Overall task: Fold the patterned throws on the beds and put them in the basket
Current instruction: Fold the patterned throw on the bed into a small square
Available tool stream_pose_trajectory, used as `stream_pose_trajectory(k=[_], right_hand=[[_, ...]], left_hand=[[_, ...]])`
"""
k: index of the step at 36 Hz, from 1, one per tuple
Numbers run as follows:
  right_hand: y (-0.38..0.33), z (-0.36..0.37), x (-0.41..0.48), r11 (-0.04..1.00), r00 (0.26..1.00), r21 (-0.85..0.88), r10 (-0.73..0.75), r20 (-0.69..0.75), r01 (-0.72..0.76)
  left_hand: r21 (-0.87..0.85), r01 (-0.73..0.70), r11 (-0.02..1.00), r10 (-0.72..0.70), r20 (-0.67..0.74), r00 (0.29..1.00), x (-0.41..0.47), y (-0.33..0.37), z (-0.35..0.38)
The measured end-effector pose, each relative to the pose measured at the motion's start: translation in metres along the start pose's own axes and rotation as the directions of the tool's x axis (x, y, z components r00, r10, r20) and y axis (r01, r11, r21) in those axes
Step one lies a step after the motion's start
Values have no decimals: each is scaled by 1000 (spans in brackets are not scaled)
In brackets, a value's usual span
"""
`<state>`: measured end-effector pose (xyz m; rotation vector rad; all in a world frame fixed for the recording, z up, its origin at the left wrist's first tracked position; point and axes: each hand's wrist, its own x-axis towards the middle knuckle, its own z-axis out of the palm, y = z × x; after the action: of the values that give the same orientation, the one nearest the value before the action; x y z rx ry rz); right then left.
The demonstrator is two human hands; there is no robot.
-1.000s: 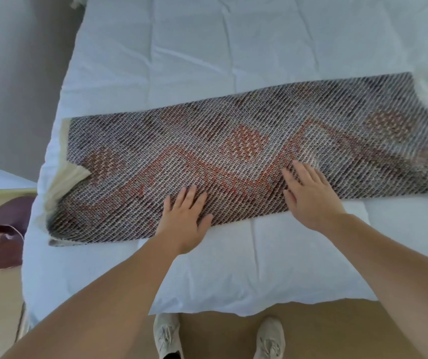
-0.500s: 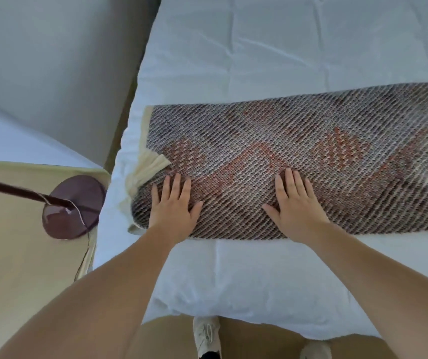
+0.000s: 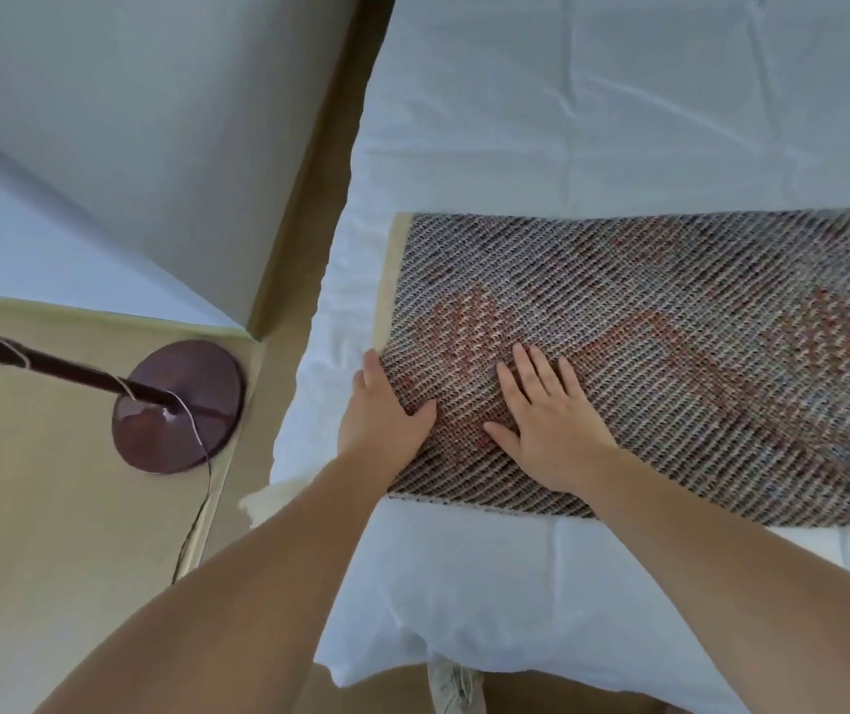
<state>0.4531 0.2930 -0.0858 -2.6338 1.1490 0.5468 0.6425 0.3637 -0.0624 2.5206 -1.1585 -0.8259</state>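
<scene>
A patterned throw (image 3: 670,353), woven grey with rust-red diamonds and cream backing at its left edge, lies folded in a long strip across the white bed (image 3: 567,121). My left hand (image 3: 379,409) is at the strip's left end, its thumb on top and its fingers slipped under the edge. Just to the right, my right hand (image 3: 546,414) lies flat on the throw with fingers spread. The throw's right part runs out of the frame. No basket is in view.
A dark round lamp base (image 3: 180,404) with a pole and a thin cord stands on the tan floor to the left of the bed. A second white bed (image 3: 103,146) fills the upper left. My shoe (image 3: 456,687) shows below the bed's near edge.
Both hands slid left along the throw to its left end. My left hand went from lying flat on top to pinching the end's edge. The view swung left too.
</scene>
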Motion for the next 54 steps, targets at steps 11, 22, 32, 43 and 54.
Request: stream_pose_trajectory(k=[11, 22, 32, 43, 54], right_hand=[[143, 28, -88, 967, 966, 6, 255, 42, -256], [325, 80, -214, 907, 908, 55, 413, 65, -417], [475, 103, -329, 891, 894, 80, 444, 63, -448], [567, 122, -362, 815, 815, -78, 578, 34, -574], [603, 105, -384, 746, 761, 175, 594, 261, -642]], left_hand=[[513, -322, 796, 310, 112, 944, -24, 85, 70], [508, -524, 684, 432, 297, 852, -100, 234, 201], [439, -789, 429, 600, 515, 612, -170, 367, 297], [494, -830, 259, 585, 604, 542, -181, 412, 326], [416, -877, 239, 582, 661, 473, -198, 465, 356]])
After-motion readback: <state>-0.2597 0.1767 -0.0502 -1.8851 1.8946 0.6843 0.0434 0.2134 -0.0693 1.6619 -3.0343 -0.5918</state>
